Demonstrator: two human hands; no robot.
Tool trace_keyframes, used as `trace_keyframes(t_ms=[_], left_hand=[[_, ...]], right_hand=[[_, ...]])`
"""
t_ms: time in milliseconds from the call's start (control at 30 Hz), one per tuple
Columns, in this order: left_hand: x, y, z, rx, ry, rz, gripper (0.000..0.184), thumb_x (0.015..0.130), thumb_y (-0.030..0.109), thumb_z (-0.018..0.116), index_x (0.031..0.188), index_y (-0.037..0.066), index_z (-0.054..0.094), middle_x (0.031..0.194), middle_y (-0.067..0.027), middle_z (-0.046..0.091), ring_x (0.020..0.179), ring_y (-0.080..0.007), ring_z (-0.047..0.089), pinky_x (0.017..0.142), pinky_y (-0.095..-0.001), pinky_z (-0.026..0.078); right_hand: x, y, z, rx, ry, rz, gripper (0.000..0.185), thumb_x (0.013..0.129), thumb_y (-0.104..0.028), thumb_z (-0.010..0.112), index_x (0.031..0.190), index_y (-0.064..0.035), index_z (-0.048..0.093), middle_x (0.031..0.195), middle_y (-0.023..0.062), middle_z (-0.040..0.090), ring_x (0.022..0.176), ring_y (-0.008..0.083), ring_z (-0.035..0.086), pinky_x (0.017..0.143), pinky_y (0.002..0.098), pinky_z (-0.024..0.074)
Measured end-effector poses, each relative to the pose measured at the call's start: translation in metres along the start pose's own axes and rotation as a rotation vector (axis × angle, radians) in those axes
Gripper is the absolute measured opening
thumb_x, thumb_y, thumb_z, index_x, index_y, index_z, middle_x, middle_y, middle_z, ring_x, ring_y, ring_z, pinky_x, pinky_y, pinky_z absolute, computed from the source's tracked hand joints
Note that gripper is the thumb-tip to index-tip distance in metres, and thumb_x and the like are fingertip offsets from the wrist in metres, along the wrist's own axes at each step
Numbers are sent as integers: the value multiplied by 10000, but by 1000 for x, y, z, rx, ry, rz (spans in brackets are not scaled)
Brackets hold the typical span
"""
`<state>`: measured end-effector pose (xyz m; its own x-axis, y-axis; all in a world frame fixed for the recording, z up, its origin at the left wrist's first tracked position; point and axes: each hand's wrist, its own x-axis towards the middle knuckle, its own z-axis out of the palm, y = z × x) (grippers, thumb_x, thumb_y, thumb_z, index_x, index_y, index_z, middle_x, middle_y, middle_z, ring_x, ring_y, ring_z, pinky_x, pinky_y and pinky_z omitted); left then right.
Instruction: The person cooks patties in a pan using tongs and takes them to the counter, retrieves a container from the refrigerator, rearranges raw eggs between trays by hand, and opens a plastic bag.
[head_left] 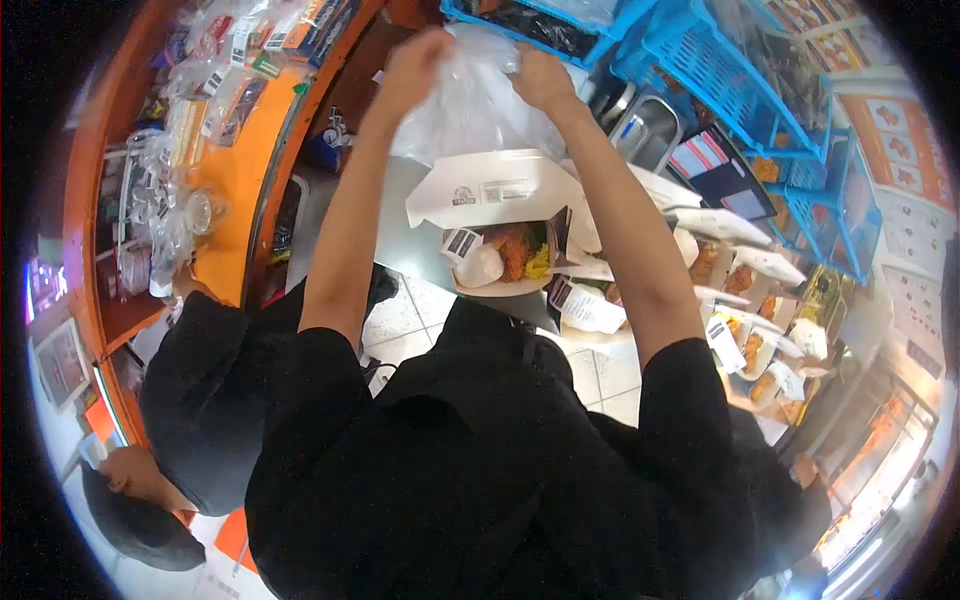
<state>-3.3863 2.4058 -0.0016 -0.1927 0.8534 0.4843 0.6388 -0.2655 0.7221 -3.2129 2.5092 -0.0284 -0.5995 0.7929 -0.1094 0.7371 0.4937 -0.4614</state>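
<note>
A translucent plastic bag [480,95] hangs between my two hands at the top of the view. My left hand [418,65] has its fingers closed on the bag's left edge, slightly blurred. On the right edge, my right hand [543,76] grips the same bag. Just below the bag stands an open white takeaway box [495,190] with its printed lid raised. Inside it lie fried food [515,252], yellow pieces [538,262] and a round white item [479,266] with a label. Another labelled box [590,305] sits beside it, partly behind my right forearm.
Several open food boxes [760,350] line the right counter. Blue plastic baskets [730,80] and a metal container [652,130] stand at upper right. A co-worker in black [195,390] is at the left, by an orange counter [235,220] with packaged items.
</note>
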Motion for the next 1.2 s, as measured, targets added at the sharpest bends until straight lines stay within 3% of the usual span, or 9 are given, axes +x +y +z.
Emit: trace_keyframes(t_ms=[100, 300, 400, 500, 567, 700, 800, 933, 1200], left_hand=[[24, 45, -47, -243, 211, -447, 158, 900, 179, 493, 900, 22, 512, 661, -59, 518, 640, -131, 509, 616, -277, 422], [47, 102, -128, -489, 516, -245, 206, 909, 233, 475, 932, 36, 530, 723, -58, 533, 694, -136, 519, 651, -260, 424], [32, 129, -124, -563, 483, -211, 212, 911, 242, 472, 936, 40, 528, 725, -53, 528, 692, -133, 514, 651, -255, 421], [14, 157, -110, -618, 418, -199, 218, 913, 251, 468, 939, 43, 526, 727, -49, 523, 691, -130, 509, 651, -249, 419], [2, 177, -95, -669, 351, -193, 222, 914, 257, 466, 942, 45, 525, 729, -46, 519, 690, -128, 505, 650, -245, 417], [-25, 229, -45, -810, 137, -165, 230, 917, 270, 461, 947, 50, 522, 732, -40, 512, 687, -123, 498, 650, -238, 413], [-41, 275, 9, -949, -86, -125, 236, 919, 279, 457, 951, 54, 520, 734, -35, 506, 686, -120, 492, 650, -233, 410], [-72, 347, 80, -1124, -414, -67, 244, 922, 291, 452, 956, 58, 518, 737, -29, 499, 683, -116, 485, 649, -225, 407], [-239, 518, 233, -965, -942, -33, 447, 936, 453, 350, 1098, 47, 446, 925, -55, 519, 864, -136, 477, 761, -275, 392]], right_hand=[[5, -3, 6, 230, -156, 189, 391, 783, -282, 591, 1114, -79, 544, 1020, 167, 619, 949, 336, 584, 869, 374, 448], [-24, -22, -9, -169, -225, -198, 666, 777, -445, 596, 1287, -63, 404, 1280, 170, 453, 1134, 309, 462, 963, 340, 379], [-61, -39, -62, 422, 97, -407, 795, 757, -563, 576, 1298, -23, 359, 1213, 185, 493, 1101, 316, 481, 963, 370, 382], [-133, -59, -111, 720, 40, -433, 533, 835, -136, 522, 1337, -114, 345, 1325, 226, 381, 1252, 236, 370, 1038, 360, 264], [-170, -61, -109, 1812, -130, -142, 753, 816, -594, 467, 1372, -125, 271, 1379, 107, 334, 1230, 271, 371, 1011, 411, 325], [-272, -35, -114, 1973, 13, -280, 932, 738, -730, 334, 1408, -121, 115, 1418, 76, 242, 1270, 205, 309, 1037, 390, 286], [-356, -27, -147, 1228, 613, -449, 640, 781, -93, 660, 1304, -48, 294, 1261, 76, 389, 1129, 161, 428, 941, 315, 373], [-500, -7, -145, 1289, 877, 63, 119, 840, -70, 600, 941, -26, 555, 865, 6, 557, 815, 67, 529, 725, 213, 428], [-751, -16, -92, 1241, 1682, 235, 139, 823, 6, 588, 946, -10, 524, 925, 50, 555, 854, 104, 542, 776, 249, 443]])
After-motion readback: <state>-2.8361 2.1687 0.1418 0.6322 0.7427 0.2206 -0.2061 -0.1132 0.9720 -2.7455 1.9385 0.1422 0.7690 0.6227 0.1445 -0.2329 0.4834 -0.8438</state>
